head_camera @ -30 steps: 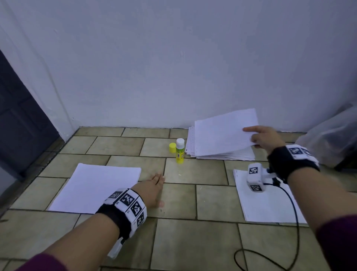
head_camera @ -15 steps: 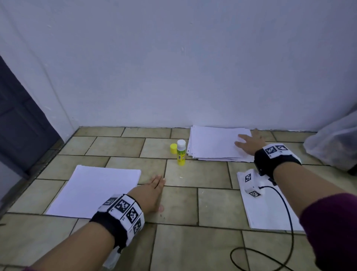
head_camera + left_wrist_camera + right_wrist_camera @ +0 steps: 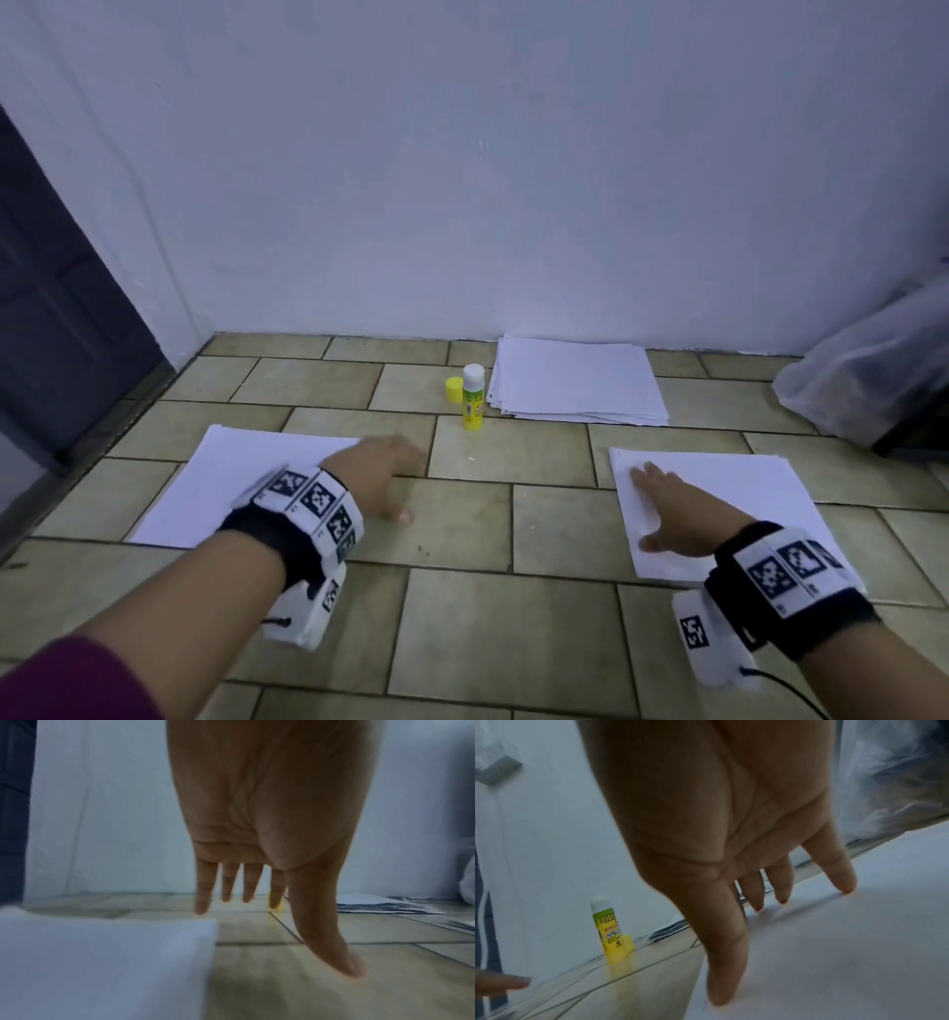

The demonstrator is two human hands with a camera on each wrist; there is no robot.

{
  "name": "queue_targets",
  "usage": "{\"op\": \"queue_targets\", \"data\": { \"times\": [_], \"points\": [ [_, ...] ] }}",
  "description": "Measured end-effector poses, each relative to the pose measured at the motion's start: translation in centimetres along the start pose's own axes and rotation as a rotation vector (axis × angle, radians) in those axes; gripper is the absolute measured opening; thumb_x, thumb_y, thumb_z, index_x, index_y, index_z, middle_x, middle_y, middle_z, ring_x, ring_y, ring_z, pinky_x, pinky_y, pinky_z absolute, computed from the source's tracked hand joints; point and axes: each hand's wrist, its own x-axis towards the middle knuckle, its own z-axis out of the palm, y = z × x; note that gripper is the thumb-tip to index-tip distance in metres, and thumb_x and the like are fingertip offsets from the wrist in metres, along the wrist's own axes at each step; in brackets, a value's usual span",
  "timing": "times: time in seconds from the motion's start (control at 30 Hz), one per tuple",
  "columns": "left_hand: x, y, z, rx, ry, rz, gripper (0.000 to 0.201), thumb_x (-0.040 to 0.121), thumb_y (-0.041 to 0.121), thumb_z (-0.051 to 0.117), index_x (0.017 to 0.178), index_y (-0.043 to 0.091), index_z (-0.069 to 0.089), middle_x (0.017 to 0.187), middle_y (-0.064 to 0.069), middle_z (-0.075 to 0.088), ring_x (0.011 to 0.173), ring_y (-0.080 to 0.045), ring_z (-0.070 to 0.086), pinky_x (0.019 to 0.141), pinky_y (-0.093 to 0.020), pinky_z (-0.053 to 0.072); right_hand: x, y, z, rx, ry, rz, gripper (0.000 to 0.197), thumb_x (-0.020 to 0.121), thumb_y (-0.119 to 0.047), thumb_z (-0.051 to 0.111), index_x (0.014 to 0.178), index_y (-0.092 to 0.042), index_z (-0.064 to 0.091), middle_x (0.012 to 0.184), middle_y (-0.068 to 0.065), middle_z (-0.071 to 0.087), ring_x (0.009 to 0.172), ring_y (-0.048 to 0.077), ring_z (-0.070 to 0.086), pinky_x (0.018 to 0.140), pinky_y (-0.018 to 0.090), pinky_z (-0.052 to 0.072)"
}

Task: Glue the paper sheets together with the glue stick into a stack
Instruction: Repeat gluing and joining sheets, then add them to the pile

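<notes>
Three lots of white paper lie on the tiled floor. A pile of loose sheets [image 3: 577,383] sits at the back by the wall. A sheet [image 3: 226,480] lies front left, another sheet [image 3: 729,509] front right. The uncapped yellow-green glue stick [image 3: 473,397] stands upright left of the pile, its yellow cap [image 3: 454,389] beside it. My left hand [image 3: 382,475] is flat and open just over the floor at the left sheet's [image 3: 102,963] right edge. My right hand [image 3: 667,509] lies flat with straight fingers [image 3: 839,870] on the right sheet [image 3: 847,953]. The glue stick [image 3: 608,931] stands to its left.
A white wall [image 3: 513,180] runs behind the papers. A dark door [image 3: 56,318] stands at the left. A clear plastic bag [image 3: 873,370] sits at the right by the wall. A black cable [image 3: 791,694] trails from my right wrist.
My right hand let go of the lifted sheet, left the back pile and came down flat on the front right sheet. The left hand stayed by the left sheet's edge.
</notes>
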Motion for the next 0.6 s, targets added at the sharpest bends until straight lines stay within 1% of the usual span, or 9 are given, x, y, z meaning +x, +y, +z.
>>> {"op": "queue_targets", "data": {
  "times": [0.07, 0.1, 0.17, 0.23, 0.33, 0.4, 0.47, 0.53, 0.6],
  "points": [
    [-0.7, -1.9, -0.5, 0.076, -0.023, -0.202, 0.1, 0.08, 0.045, 0.072, 0.153, 0.015, 0.01, 0.158, -0.013, 0.011, 0.145, -0.031, 0.018, 0.118, -0.042, 0.018, -0.1, 0.1, 0.1, 0.012, 0.02, -0.001, 0.094, 0.091, -0.037, 0.061, 0.152, -0.013, -0.007, 0.16, 0.006, -0.008, 0.148, 0.02, 0.007, 0.116, 0.032, 0.02],
    [-1.2, -2.9, -0.4, 0.11, -0.021, -0.302, 0.1, 0.076, 0.052, 0.074, 0.15, 0.015, 0.017, 0.154, -0.013, 0.021, 0.142, -0.032, 0.026, 0.116, -0.044, 0.024, -0.1, 0.1, 0.1, 0.016, 0.027, -0.001, 0.094, 0.091, -0.037, 0.061, 0.152, -0.013, -0.007, 0.161, 0.006, -0.008, 0.148, 0.02, 0.007, 0.116, 0.032, 0.02],
    [-2.1, -4.8, 0.5, 0.151, -0.043, -0.373, 0.084, 0.068, 0.064, 0.073, 0.133, 0.021, 0.04, 0.135, -0.003, 0.049, 0.124, -0.023, 0.049, 0.107, -0.039, 0.038, -0.2, 0.2, 0.1, 0.026, 0.037, 0.001, 0.094, 0.091, -0.037, 0.06, 0.152, -0.014, -0.007, 0.161, 0.005, -0.007, 0.148, 0.019, 0.008, 0.116, 0.032, 0.02],
    [-2.7, -6.0, 1.7, 0.145, -0.1, -0.378, 0.078, 0.067, 0.067, 0.071, 0.125, 0.02, 0.05, 0.122, 0.004, 0.058, 0.113, -0.016, 0.056, 0.099, -0.03, 0.042, -0.3, 0.2, 0.1, 0.037, 0.051, -0.003, 0.094, 0.091, -0.038, 0.061, 0.152, -0.015, -0.007, 0.161, 0.004, -0.006, 0.147, 0.018, 0.009, 0.116, 0.032, 0.02],
    [-3.1, -6.4, 2.4, 0.108, -0.075, -0.41, 0.073, 0.071, 0.063, 0.072, 0.124, 0.017, 0.052, 0.12, 0.004, 0.059, 0.11, -0.015, 0.057, 0.095, -0.025, 0.042, -0.4, 0.2, 0.1, 0.07, 0.073, 0.001, 0.095, 0.089, -0.039, 0.063, 0.152, -0.015, -0.005, 0.161, 0.004, -0.002, 0.147, 0.018, 0.014, 0.115, 0.03, 0.021],
    [-3.1, -6.6, 2.4, 0.095, -0.074, -0.418, 0.07, 0.073, 0.059, 0.072, 0.124, 0.016, 0.051, 0.123, 0.003, 0.058, 0.112, -0.015, 0.056, 0.096, -0.026, 0.043, -0.2, 0.3, 0.2, 0.111, 0.097, 0.031, 0.094, 0.085, -0.036, 0.068, 0.151, -0.009, 0.007, 0.158, 0.009, 0.019, 0.14, 0.021, 0.029, 0.11, 0.029, 0.03],
    [-2.9, -6.6, 2.1, 0.129, -0.08, -0.405, 0.061, 0.075, 0.054, 0.072, 0.12, 0.016, 0.053, 0.121, 0.002, 0.06, 0.111, -0.015, 0.057, 0.095, -0.026, 0.044, 0.0, 0.4, 0.1, 0.17, 0.118, 0.056, 0.083, 0.079, -0.031, 0.075, 0.142, -0.01, 0.024, 0.139, 0.009, 0.045, 0.118, 0.019, 0.047, 0.093, 0.026, 0.041],
    [-2.4, -6.8, 2.0, 0.14, -0.095, -0.399, 0.047, 0.08, 0.044, 0.071, 0.116, 0.017, 0.056, 0.117, 0.001, 0.061, 0.109, -0.016, 0.058, 0.091, -0.025, 0.045, 0.1, 0.3, 0.0, 0.185, 0.111, 0.057, 0.072, 0.076, -0.03, 0.077, 0.132, -0.016, 0.034, 0.127, 0.004, 0.05, 0.102, 0.015, 0.046, 0.08, 0.024, 0.04],
    [-2.5, -6.3, 1.1, 0.134, -0.049, -0.412, 0.017, 0.082, 0.031, 0.065, 0.094, 0.027, 0.054, 0.094, 0.005, 0.058, 0.093, -0.016, 0.058, 0.077, -0.024, 0.046, 0.2, 0.4, 0.0, 0.173, 0.105, 0.044, 0.064, 0.078, -0.031, 0.075, 0.129, -0.018, 0.038, 0.127, 0.002, 0.049, 0.101, 0.013, 0.041, 0.079, 0.024, 0.037]
  ]
}}
